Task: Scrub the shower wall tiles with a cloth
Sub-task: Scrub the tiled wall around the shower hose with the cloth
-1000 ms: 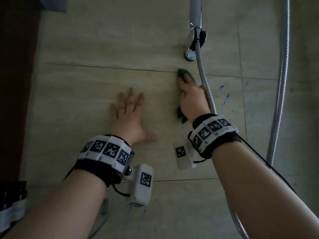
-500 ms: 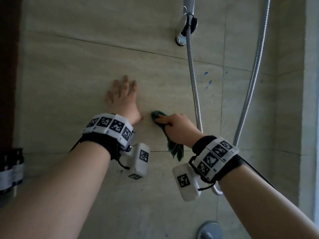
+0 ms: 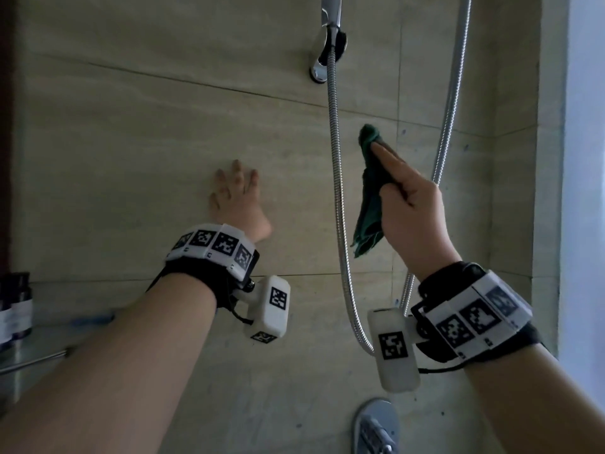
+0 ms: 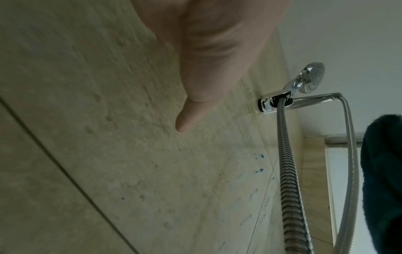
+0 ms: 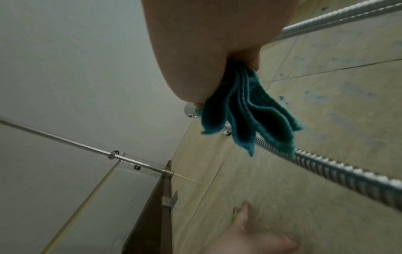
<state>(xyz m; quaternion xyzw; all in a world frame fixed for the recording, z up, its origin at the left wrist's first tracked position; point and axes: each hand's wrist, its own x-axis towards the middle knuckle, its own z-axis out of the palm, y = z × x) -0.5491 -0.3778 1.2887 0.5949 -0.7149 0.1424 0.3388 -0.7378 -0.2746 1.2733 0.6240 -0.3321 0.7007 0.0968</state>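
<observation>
So the cloth [image 3: 368, 194] is one dark green rag, folded up into a long bunch; its long axis runs pretty much straight up the wall [image 3: 131, 158], top end poking up past the fingertips, loose bottom end hanging down below the palm; from the right wrist view you can see several folded layers fanning out at that lower end, teal edges showing. It sits between the two runs of hose [image 3: 337, 191], just right of the left run and just below a grout line.

Right hand [image 3: 409, 208] is wrapped round the cloth, index finger laid straight along it pointing up; whether the top of the cloth actually touches the tile I can't tell from here. Left hand [image 3: 237, 199] is flat on the wall, fingers spread and pointing up, thumb out to the right, holding nothing; it's well left of the cloth with the hose between them.

Counts: one cloth; two hands; one hose that loops, so two runs; one shower head [image 4: 313, 79] in one bracket [image 3: 324, 57]; one valve [image 3: 376, 427] at the bottom; a few blue specks [image 4: 260, 163] on the tile near the hose; a couple of dark bottles [image 3: 14, 306] on the far left.
</observation>
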